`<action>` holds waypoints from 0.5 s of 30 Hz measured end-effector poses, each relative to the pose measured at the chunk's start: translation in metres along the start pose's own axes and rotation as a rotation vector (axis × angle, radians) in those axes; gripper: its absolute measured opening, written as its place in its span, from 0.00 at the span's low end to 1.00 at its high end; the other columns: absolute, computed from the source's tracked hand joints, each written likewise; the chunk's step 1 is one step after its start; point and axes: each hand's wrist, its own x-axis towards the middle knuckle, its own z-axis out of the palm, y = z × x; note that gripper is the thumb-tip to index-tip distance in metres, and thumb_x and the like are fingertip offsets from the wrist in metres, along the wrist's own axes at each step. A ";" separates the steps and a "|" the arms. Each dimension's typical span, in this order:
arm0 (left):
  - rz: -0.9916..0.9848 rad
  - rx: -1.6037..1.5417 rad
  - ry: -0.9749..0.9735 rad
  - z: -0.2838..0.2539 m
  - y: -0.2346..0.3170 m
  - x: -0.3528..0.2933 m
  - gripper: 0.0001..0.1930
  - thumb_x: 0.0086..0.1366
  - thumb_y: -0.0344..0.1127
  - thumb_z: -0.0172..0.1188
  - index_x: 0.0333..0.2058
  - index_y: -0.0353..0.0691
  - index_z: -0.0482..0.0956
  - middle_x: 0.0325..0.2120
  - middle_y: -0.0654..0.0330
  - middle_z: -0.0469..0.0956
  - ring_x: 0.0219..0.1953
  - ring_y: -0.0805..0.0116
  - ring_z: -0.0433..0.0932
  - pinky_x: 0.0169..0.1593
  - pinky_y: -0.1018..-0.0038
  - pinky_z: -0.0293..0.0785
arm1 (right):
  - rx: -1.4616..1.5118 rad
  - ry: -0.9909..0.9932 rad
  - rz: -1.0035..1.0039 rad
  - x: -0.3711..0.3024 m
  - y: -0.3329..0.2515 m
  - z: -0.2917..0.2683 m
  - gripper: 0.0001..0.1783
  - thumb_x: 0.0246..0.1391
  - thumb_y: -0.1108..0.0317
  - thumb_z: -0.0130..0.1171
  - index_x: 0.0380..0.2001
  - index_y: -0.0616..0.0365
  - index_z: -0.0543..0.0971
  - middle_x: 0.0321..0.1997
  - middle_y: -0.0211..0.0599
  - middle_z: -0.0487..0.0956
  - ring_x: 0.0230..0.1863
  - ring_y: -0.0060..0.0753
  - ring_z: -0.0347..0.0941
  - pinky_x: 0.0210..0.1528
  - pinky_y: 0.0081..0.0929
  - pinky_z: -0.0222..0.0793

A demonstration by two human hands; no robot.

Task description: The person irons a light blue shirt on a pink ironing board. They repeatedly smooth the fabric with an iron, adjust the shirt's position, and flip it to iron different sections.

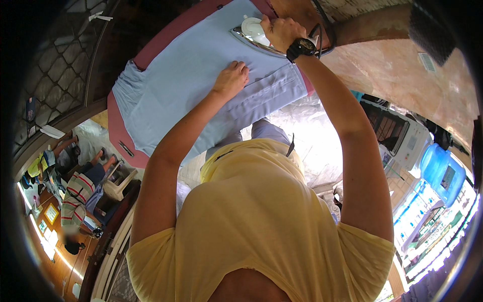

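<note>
A light blue garment (pixel 186 75) lies spread over a maroon-covered ironing surface (pixel 121 131). My right hand (pixel 283 32) is wrapped round the handle of a clothes iron (pixel 253 29), white on top with a shiny metal base. The iron rests on the cloth near the far right edge, its tip pointing left. My left hand (pixel 231 78) sits on the garment, nearer to me and left of the iron. Its fingers are curled in; whether they pinch any cloth is hidden. Folded layers of the garment run along the near right side, and its left end is bunched.
A dark cord (pixel 329 35) loops behind the iron by the wall. At left, a metal lattice screen (pixel 65 60) stands close to the ironing surface. Another person (pixel 78 196) is farther off at lower left, near a pale stool (pixel 121 186). A blue water jug (pixel 443 173) is at right.
</note>
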 end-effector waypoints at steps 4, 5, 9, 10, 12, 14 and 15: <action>-0.108 -0.261 0.072 -0.004 -0.013 0.004 0.05 0.54 0.34 0.62 0.27 0.42 0.76 0.28 0.59 0.75 0.34 0.60 0.77 0.38 0.64 0.77 | -0.034 0.045 -0.008 0.000 0.001 0.002 0.37 0.60 0.39 0.40 0.21 0.62 0.83 0.23 0.58 0.80 0.31 0.61 0.80 0.37 0.50 0.77; -0.173 -0.304 0.098 -0.008 -0.028 0.006 0.05 0.54 0.34 0.62 0.28 0.41 0.77 0.28 0.58 0.77 0.33 0.59 0.78 0.38 0.64 0.77 | -0.027 0.034 -0.008 0.000 0.001 0.002 0.37 0.60 0.39 0.40 0.21 0.62 0.83 0.23 0.58 0.80 0.31 0.61 0.80 0.37 0.50 0.77; -0.456 0.035 0.350 -0.069 -0.152 0.005 0.07 0.56 0.35 0.63 0.33 0.41 0.82 0.30 0.56 0.83 0.31 0.57 0.81 0.39 0.65 0.76 | -0.015 0.006 0.004 -0.001 0.001 -0.005 0.38 0.60 0.39 0.40 0.22 0.62 0.83 0.24 0.58 0.80 0.31 0.61 0.80 0.37 0.49 0.77; -0.478 -0.052 0.573 -0.100 -0.188 -0.004 0.07 0.55 0.35 0.64 0.32 0.41 0.82 0.28 0.57 0.83 0.29 0.56 0.81 0.43 0.61 0.76 | -0.001 -0.003 -0.006 -0.001 -0.002 -0.005 0.37 0.60 0.39 0.40 0.23 0.61 0.83 0.24 0.57 0.80 0.31 0.61 0.80 0.37 0.49 0.77; -0.586 0.171 0.600 -0.119 -0.254 -0.042 0.31 0.54 0.36 0.68 0.57 0.47 0.70 0.54 0.51 0.73 0.51 0.48 0.75 0.58 0.55 0.67 | 0.017 -0.069 -0.018 -0.007 -0.007 -0.004 0.37 0.61 0.39 0.40 0.24 0.61 0.84 0.25 0.56 0.80 0.32 0.61 0.79 0.38 0.47 0.77; -0.571 0.289 0.504 -0.117 -0.219 -0.030 0.34 0.55 0.37 0.68 0.60 0.52 0.66 0.59 0.46 0.66 0.58 0.46 0.67 0.60 0.54 0.65 | -0.022 -0.069 0.002 -0.005 0.002 -0.004 0.36 0.61 0.39 0.39 0.24 0.59 0.84 0.25 0.54 0.81 0.32 0.59 0.80 0.39 0.47 0.77; -0.571 0.364 0.460 -0.123 -0.205 -0.027 0.35 0.55 0.38 0.68 0.62 0.55 0.65 0.62 0.44 0.62 0.62 0.45 0.64 0.61 0.54 0.64 | -0.044 -0.051 -0.001 -0.004 0.004 -0.003 0.36 0.60 0.40 0.38 0.24 0.59 0.84 0.25 0.53 0.81 0.32 0.57 0.80 0.39 0.47 0.77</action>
